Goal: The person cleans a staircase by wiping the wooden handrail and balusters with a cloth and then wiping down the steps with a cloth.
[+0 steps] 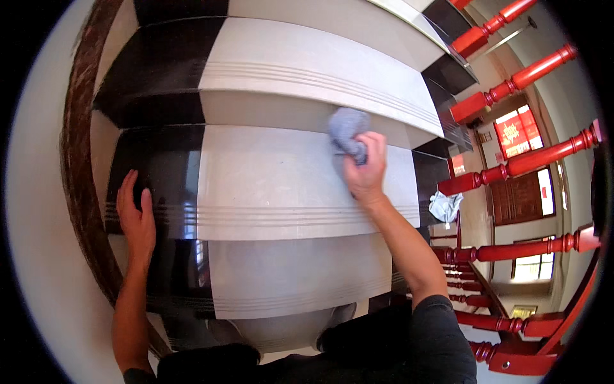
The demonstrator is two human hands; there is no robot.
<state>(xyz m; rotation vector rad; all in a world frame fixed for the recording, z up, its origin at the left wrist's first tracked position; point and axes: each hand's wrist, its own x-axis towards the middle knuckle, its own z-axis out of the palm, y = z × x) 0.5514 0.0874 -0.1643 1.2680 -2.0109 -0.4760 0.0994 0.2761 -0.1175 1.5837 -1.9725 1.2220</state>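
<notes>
My right hand (pixel 368 168) grips a grey-blue cloth (pixel 348 129) at the back of a white stair tread (pixel 268 182). The bunched cloth reaches up against the pale riser (pixel 268 110) under the step above. At the left, my left hand (pixel 136 209) rests with its fingers spread on the black side part of the same tread (pixel 168 168), holding nothing. Grooved lines run along the front edges of the treads.
Red turned balusters (pixel 532 161) line the right side of the stairs. Between them, at the tread's right end, lies a crumpled whitish cloth or bag (pixel 445 206). A dark brown skirting band (pixel 76 144) curves along the left wall (pixel 38 192). More steps (pixel 316 53) rise ahead.
</notes>
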